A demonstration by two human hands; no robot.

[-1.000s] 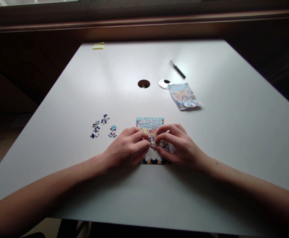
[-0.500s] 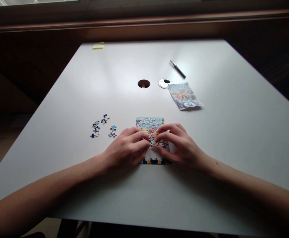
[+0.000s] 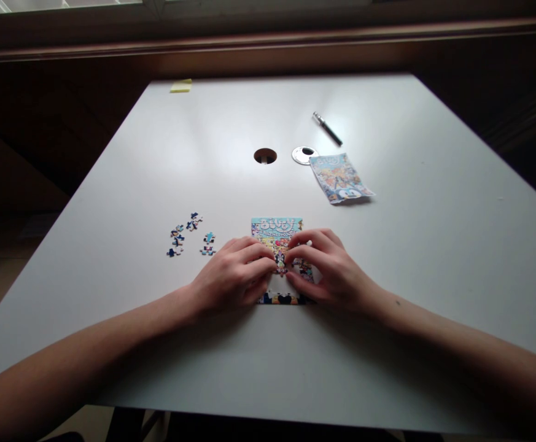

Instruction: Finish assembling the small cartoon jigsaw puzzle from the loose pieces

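Observation:
A partly assembled jigsaw puzzle (image 3: 277, 226) lies flat near the front of the table, with a pale blue top, crowded cartoon figures and a bare gap low in its middle. Over its left side rests my left hand (image 3: 235, 270), fingers curled and tips on the pieces beside the gap. From the other side my right hand (image 3: 330, 267) bends over it, fingertips and thumb on the pieces close to the left fingertips. Both hands cover the puzzle's sides. Several loose jigsaw pieces (image 3: 194, 221) lie left of my left hand.
A creased picture sheet (image 3: 341, 178) like the puzzle partly covers a round metal ring (image 3: 301, 156). Behind it lies a black pen (image 3: 327, 128). The white table (image 3: 111, 202) has a round hole (image 3: 265, 156), and a yellow sticky note (image 3: 181, 86) is at its far left.
My fingertips have shifted slightly on the pieces around the gap, and a little more of the puzzle's middle shows between them. The whole view has slid slightly left.

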